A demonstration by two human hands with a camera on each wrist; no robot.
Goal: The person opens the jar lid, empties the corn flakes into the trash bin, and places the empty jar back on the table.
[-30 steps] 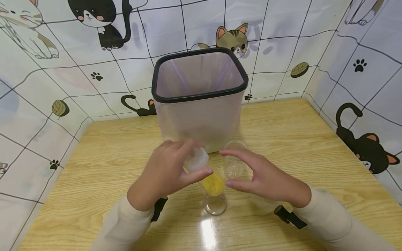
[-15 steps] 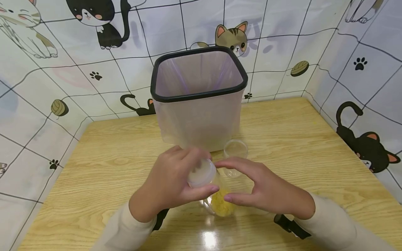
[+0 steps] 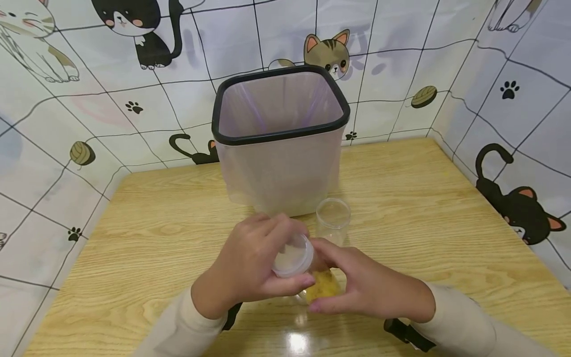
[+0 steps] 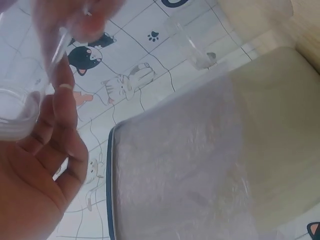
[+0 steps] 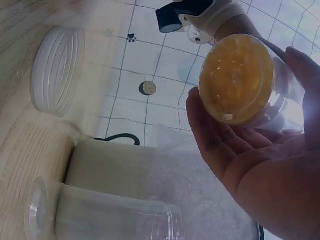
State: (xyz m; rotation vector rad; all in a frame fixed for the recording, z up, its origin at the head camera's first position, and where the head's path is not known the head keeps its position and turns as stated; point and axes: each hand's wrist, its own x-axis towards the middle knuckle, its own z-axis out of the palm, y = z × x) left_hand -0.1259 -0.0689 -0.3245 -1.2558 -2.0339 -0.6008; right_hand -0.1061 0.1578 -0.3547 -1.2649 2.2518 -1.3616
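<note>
My left hand [image 3: 250, 265] grips a clear jar [image 3: 324, 285] near its pale, translucent round top [image 3: 293, 255]. Yellow bits fill the lower part of this jar, which leans with its base toward the right. The fingers and thumb of my right hand [image 3: 372, 285] curl round the jar's body; in the right wrist view its yellow-filled base [image 5: 237, 80] shows between them. Just behind the hands stands a second clear jar [image 3: 333, 220], with nothing visible inside. A clear ring-shaped lid [image 5: 57, 72] rests on the table in the right wrist view; in the head view it is mostly hidden.
A large translucent bin [image 3: 281, 171] with a black rim stands behind the jars, against the wall. Cat-patterned sheeting [image 3: 388, 74] surrounds the wooden table [image 3: 147, 228] at the back and sides.
The left hand has brought the yellow-filled jar down and to the right, over the lid on the table. My right hand's fingers have come in from apart and now hold the jar.
</note>
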